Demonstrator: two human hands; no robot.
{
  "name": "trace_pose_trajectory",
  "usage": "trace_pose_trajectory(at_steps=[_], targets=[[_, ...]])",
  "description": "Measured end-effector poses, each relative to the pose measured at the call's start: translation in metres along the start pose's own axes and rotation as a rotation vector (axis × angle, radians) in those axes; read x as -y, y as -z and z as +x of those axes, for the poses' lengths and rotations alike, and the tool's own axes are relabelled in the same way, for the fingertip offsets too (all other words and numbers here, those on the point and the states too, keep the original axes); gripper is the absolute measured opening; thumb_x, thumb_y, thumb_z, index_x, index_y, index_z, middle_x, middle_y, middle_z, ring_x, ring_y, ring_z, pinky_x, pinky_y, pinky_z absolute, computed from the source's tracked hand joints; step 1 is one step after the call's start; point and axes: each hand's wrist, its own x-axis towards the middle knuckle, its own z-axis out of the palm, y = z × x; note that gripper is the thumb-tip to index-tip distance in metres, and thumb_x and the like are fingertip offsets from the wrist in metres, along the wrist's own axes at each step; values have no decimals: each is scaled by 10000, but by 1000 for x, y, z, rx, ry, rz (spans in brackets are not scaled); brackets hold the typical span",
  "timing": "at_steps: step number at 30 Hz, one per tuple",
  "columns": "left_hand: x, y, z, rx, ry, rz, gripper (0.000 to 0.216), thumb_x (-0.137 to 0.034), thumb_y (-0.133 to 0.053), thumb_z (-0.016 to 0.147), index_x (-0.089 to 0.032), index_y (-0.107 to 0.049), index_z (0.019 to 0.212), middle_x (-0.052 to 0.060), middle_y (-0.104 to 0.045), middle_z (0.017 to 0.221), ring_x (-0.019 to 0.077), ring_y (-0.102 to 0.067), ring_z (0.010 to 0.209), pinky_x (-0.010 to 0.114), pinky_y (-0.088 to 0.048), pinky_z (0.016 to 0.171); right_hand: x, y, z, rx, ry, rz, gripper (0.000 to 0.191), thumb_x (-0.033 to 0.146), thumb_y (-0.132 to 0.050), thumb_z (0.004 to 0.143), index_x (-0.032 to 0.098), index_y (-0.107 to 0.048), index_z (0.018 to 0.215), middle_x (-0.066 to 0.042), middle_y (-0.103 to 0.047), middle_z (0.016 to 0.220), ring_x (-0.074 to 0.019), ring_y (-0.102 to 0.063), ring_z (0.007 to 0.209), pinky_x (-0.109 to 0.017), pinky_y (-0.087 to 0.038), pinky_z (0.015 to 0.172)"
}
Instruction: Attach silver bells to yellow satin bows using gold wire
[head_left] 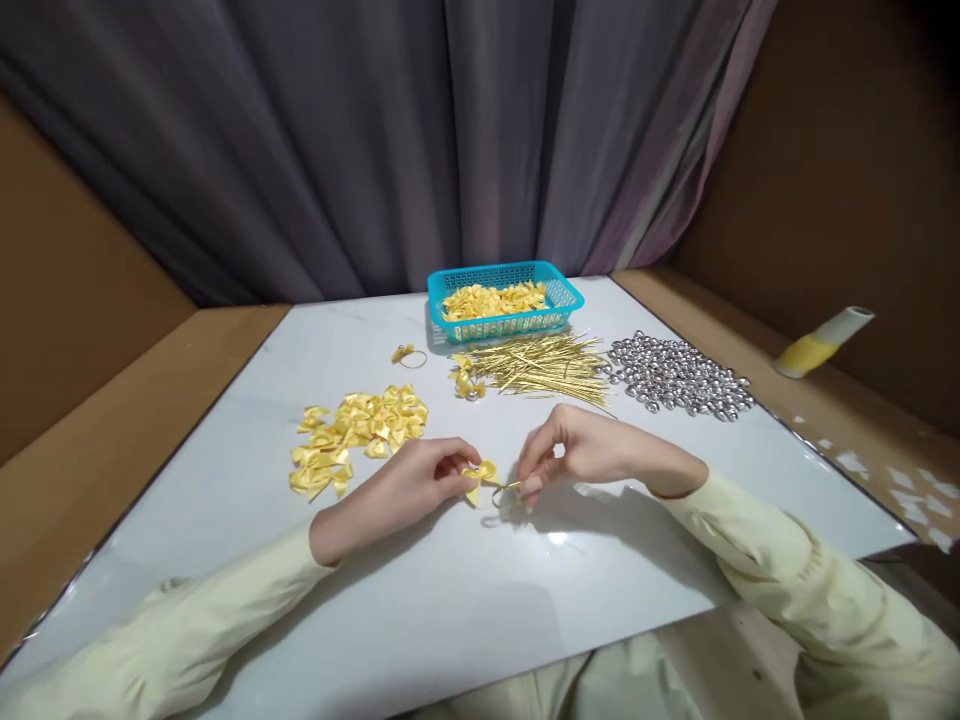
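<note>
Near centre of the counter point(420, 640), under your two hands: one yellow bow point(482, 478) and one thin gold wire loop point(504, 488), side by side; whether they touch cannot be told. For good handling, it would seem, hold the bow lightly by its edge, leave its middle uncovered, steer the loop by its short end, and avoid bending the round or creasing the ribbon. Left hand point(416, 478): fingers brought together, pinching the bow's left side. Right hand point(574, 445): thumb and index pressed together on the wire, loop projecting left. Mid-left: one loose spread of yellow bows point(367, 425). Mid-right: one heap of silver beads point(679, 375). Between, farther: one small bow cluster point(469, 380) touching a bundle of gold wires point(540, 362); to its left, one ring with a bow point(409, 358). Far: one turquoise basket point(434, 297) of yellow pieces point(495, 300).
</note>
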Motion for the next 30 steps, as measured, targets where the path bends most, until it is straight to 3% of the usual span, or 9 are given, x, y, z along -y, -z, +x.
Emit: trace_pose_trajectory(at_steps=[4, 7, 15, 18, 22, 26, 30], targets=[[-17, 3, 3, -1, -59, -48, 184, -283, -583, 877, -200, -729, 953, 7, -762, 901, 151, -661, 753, 241, -465, 683, 3, -4, -4, -123, 47, -112, 170, 59, -711, 758, 190, -807, 806, -72, -690, 930, -198, -618, 906, -339, -480, 858], [-29, 5, 2, -29, -111, -58, 177, -265, -606, 865, -199, -738, 962, 1, -766, 943, 142, -676, 789, 231, -468, 716, 6, -6, -8, -192, 76, -186, 209, 36, -703, 768, 213, -807, 807, -83, -604, 1031, -199, -575, 964, -362, -443, 910], [-40, 6, -3, -108, -273, 11, 177, -217, -588, 873, -176, -760, 888, -7, -767, 824, 104, -658, 677, 195, -440, 617, 10, -4, -8, -184, 101, -180, 150, 27, -697, 782, 155, -774, 775, -39, -643, 859, -138, -604, 773, -259, -481, 719], [-41, 5, -3, -98, -222, -48, 157, -208, -614, 849, -191, -769, 868, -24, -761, 760, 92, -648, 623, 177, -433, 568, 13, -4, -9, -184, 92, -166, 153, 11, -683, 779, 139, -763, 754, -34, -664, 850, -132, -604, 756, -251, -474, 704], [-46, 7, -1, 3, 1, -230, 107, -241, -681, 807, -217, -759, 876, -46, -746, 661, 97, -660, 572, 152, -416, 484, 14, -4, -13, -191, 85, -170, 180, -30, -658, 763, 117, -758, 738, -39, -665, 851, -127, -594, 748, -243, -460, 692], [-47, 11, 4, 161, 136, -438, 233, -429, -635, 863, -220, -724, 917, -32, -754, 749, 145, -740, 672, 178, -516, 595, 14, -4, -16, -189, 79, -171, 196, -49, -656, 754, 114, -764, 757, -37, -666, 856, -128, -596, 764, -243, -458, 715], [-45, 8, 9, 164, 179, -441, 276, -461, -629, 860, -215, -706, 959, -27, -743, 742, 149, -740, 686, 195, -521, 634, 14, -3, -16, -195, 76, -169, 184, -50, -657, 755, 102, -757, 732, -43, -665, 862, -131, -599, 776, -245, -455, 717]])
